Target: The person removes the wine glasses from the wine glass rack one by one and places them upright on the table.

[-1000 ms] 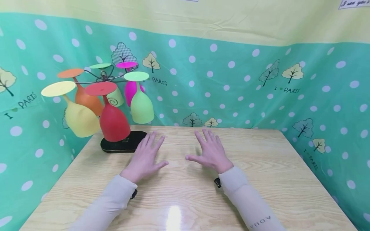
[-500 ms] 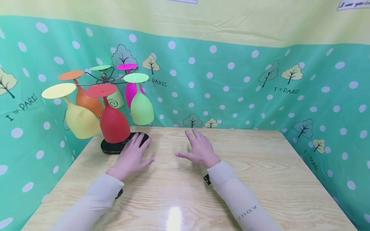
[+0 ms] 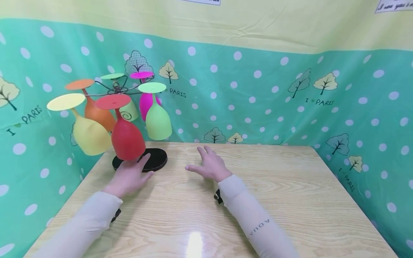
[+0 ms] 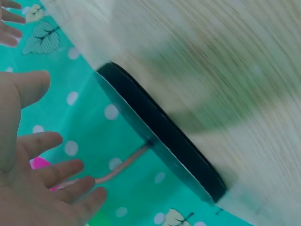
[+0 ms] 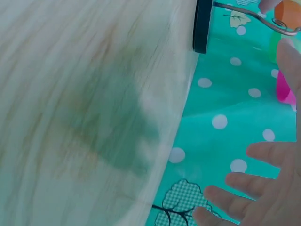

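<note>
Red goblet point(image 3: 128, 139) hangs near the far-left corner of the bench point(image 3: 290, 193). Left hand point(image 3: 127, 177) and right hand point(image 3: 210, 166): spread, empty. Raising the left could dislodge it.

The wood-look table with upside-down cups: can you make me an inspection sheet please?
Surface: light wood-grain table, some glare.
Job's things: dark metal rack on black oval base; all upside-down: yellow goblet, red goblet, orange goblet, magenta goblet, two green goblets.
Clutter: nothing seen.
Hands: left hand near the base, right hand over the table; fingers spread, holding nothing.
Cables: nothing seen.
Surroundings: green polka-dot cloth with printed trees.
</note>
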A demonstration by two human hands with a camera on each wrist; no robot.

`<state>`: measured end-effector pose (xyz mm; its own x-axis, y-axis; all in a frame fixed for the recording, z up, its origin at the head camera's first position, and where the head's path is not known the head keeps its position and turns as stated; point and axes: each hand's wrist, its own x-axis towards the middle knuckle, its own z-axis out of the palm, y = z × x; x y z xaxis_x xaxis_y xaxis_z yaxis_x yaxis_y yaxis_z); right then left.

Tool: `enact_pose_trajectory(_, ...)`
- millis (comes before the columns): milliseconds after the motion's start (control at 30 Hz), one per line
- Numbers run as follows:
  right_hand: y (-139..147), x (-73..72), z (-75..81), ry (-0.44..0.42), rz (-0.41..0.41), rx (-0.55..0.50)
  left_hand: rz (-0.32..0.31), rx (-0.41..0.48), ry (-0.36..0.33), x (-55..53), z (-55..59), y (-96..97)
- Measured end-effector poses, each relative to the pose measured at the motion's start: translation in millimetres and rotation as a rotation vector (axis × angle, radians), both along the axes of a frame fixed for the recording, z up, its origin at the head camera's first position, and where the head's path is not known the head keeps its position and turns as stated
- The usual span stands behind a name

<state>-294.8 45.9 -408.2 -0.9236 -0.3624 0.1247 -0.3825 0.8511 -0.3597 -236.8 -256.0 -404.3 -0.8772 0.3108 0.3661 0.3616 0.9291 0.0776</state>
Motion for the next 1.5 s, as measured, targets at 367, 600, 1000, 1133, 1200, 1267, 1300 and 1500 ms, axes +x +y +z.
enact_pose_trajectory(367, -31, -6.2, -4.2, -0.052, 0.014, -0.002, 0.028, 0.175, -0.094, -6.6, -1.0, -29.0)
enact_pose_trajectory(600, -48, -10.6, -5.8, -0.082, 0.017, -0.090, 0.073, 0.211, -0.158, -19.4, -8.1, -55.3)
enact_pose_trajectory(1000, -77, -19.8, -10.6, -0.136, -0.017, -0.216, 0.196, 0.165, -0.294, -33.3, -12.3, -85.7)
enact_pose_trajectory(1133, -90, -21.5, -13.3, -0.144, -0.044, -0.249, 0.202, 0.208, -0.299, -39.3, -10.7, -91.5)
enact_pose_trajectory(1200, -98, -22.1, -15.2, -0.151, -0.066, -0.270, 0.216, 0.237, -0.322, -42.2, -10.1, -93.1)
enact_pose_trajectory(1267, -105, -22.3, -17.9, -0.165, -0.089, -0.306, 0.231, 0.261, -0.354, -45.1, -10.9, -95.6)
enact_pose_trajectory(1300, -109, -22.1, -19.4, -0.173, -0.099, -0.324, 0.242, 0.270, -0.372, -46.6, -11.6, -96.8)
enact_pose_trajectory(1500, -127, -20.0, -26.5, -0.199, -0.107, -0.387, 0.288, 0.308, -0.435, -54.1, -16.5, -105.4)
